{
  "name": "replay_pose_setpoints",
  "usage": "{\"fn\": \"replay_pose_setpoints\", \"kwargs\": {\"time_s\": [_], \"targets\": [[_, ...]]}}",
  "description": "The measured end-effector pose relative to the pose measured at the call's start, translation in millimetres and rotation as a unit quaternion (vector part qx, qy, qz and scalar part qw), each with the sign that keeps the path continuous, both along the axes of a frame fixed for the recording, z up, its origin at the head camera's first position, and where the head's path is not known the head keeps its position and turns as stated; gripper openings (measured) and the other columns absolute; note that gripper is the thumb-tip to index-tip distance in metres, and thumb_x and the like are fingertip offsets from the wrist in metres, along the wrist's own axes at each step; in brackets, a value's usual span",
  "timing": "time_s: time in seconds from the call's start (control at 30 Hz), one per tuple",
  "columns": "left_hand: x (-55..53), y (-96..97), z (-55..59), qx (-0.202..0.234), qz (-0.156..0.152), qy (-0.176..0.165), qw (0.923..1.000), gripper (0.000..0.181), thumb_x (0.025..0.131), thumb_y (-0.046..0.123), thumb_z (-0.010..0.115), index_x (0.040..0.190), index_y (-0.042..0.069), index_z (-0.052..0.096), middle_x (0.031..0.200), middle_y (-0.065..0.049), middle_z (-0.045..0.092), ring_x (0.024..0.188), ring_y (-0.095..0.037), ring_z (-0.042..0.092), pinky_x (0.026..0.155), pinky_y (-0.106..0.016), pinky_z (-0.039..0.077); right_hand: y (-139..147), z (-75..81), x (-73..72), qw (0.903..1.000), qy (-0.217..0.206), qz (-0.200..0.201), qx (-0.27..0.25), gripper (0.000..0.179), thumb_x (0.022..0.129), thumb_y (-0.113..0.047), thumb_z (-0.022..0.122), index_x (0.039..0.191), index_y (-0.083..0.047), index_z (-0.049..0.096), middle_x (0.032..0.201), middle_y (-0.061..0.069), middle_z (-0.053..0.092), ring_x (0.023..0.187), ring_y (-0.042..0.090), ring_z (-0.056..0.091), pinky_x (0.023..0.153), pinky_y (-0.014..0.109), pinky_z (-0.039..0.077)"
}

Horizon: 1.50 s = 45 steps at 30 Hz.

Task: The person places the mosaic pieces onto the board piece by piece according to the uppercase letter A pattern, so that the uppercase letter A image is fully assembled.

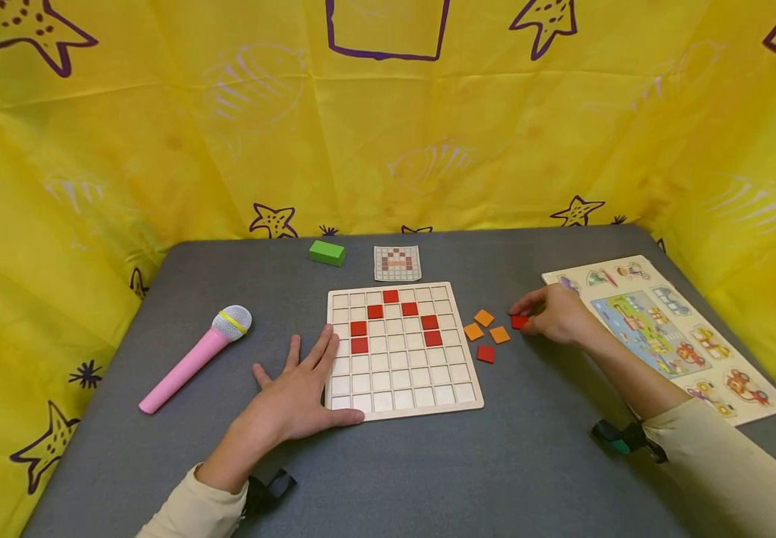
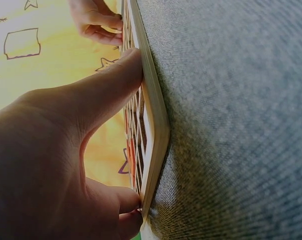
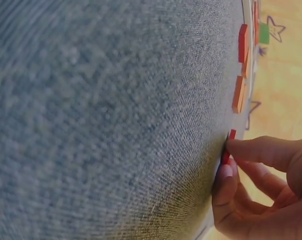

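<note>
A wooden grid board [image 1: 388, 381] lies on the table, several red square tiles in its upper cells forming an arch. My left hand [image 1: 300, 396] rests on its left side, fingers spread, with the thumb on the front edge; the left wrist view shows that thumb [image 2: 108, 82] against the rim. To the right of the board, my right hand [image 1: 556, 315] pinches a red tile [image 1: 519, 322] at table level. In the right wrist view, thumb and fingers hold that tile by its edges. Between board and right hand lie three orange tiles [image 1: 499, 335] and another red tile [image 1: 485, 353].
Behind the board lies a small pattern card [image 1: 398, 263], with a green block [image 1: 327, 253] left of it. A pink toy microphone [image 1: 189, 366] lies at left. A wooden picture puzzle [image 1: 657, 329] sits at right, partly under the right forearm. Yellow printed cloth [image 1: 388, 149] surrounds the table.
</note>
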<state>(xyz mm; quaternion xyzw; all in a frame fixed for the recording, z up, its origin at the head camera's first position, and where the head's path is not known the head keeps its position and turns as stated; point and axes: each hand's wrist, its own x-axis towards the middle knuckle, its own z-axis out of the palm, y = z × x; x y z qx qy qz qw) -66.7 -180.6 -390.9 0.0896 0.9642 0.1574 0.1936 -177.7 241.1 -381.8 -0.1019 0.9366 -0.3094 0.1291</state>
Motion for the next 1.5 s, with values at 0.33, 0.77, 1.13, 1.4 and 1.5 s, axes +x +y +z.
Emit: {"fn": "replay_pose_setpoints", "kwargs": {"time_s": [0.33, 0.77, 1.13, 1.4, 1.5], "targets": [[-1.2, 1.0, 0.2, -0.005, -0.001, -0.006, 1.0, 0.128, 0.077, 0.082, 0.07, 0.169, 0.019, 0.008, 0.177, 0.004, -0.005, 0.159, -0.052, -0.002, 0.096, -0.096, 0.0, -4, 3.2, 0.7, 0.9997, -0.004, 0.007, -0.023, 0.032, 0.082, -0.003, 0.082, 0.113, -0.001, 0.079, 0.102, 0.014, 0.078, 0.082, 0.016, 0.062, 0.064, 0.024, 0.049], [-1.4, 0.0, 0.0, -0.005, 0.002, -0.006, 1.0, 0.128, 0.077, 0.082, 0.071, 0.169, 0.019, 0.009, 0.177, 0.003, -0.005, 0.159, -0.052, -0.002, 0.096, -0.096, -0.001, -23, 3.8, 3.3, 0.9967, -0.019, 0.02, -0.077, 0.032, 0.084, -0.002, 0.082, 0.116, 0.001, 0.078, 0.105, 0.016, 0.078, 0.085, 0.016, 0.066, 0.066, 0.021, 0.052], [0.1, 0.6, 2.4, -0.004, 0.002, -0.006, 1.0, 0.128, 0.077, 0.082, 0.07, 0.169, 0.019, 0.008, 0.177, 0.004, -0.005, 0.159, -0.052, -0.001, 0.096, -0.096, 0.0, -41, 5.2, 8.7, 0.9967, -0.02, 0.027, -0.074, 0.028, 0.084, -0.002, 0.081, 0.112, -0.005, 0.081, 0.101, 0.012, 0.079, 0.084, 0.019, 0.068, 0.066, 0.024, 0.054], [1.0, 0.3, 3.6, 0.003, 0.003, -0.001, 1.0, 0.128, 0.077, 0.082, 0.071, 0.169, 0.019, 0.009, 0.177, 0.004, -0.004, 0.159, -0.05, -0.002, 0.097, -0.095, -0.002, -58, 5.4, 12.2, 0.9949, -0.032, 0.03, -0.092, 0.03, 0.083, -0.006, 0.085, 0.112, -0.006, 0.081, 0.096, 0.009, 0.078, 0.082, 0.019, 0.066, 0.062, 0.027, 0.052], [0.9, 0.3, 3.4, 0.003, 0.002, -0.001, 1.0, 0.128, 0.077, 0.081, 0.071, 0.169, 0.018, 0.009, 0.177, 0.004, -0.004, 0.159, -0.051, -0.003, 0.097, -0.095, -0.002, -64, 4.4, 13.3, 0.9948, -0.031, 0.035, -0.09, 0.029, 0.083, -0.008, 0.086, 0.112, -0.008, 0.081, 0.098, 0.008, 0.078, 0.083, 0.018, 0.067, 0.065, 0.027, 0.052]]}}
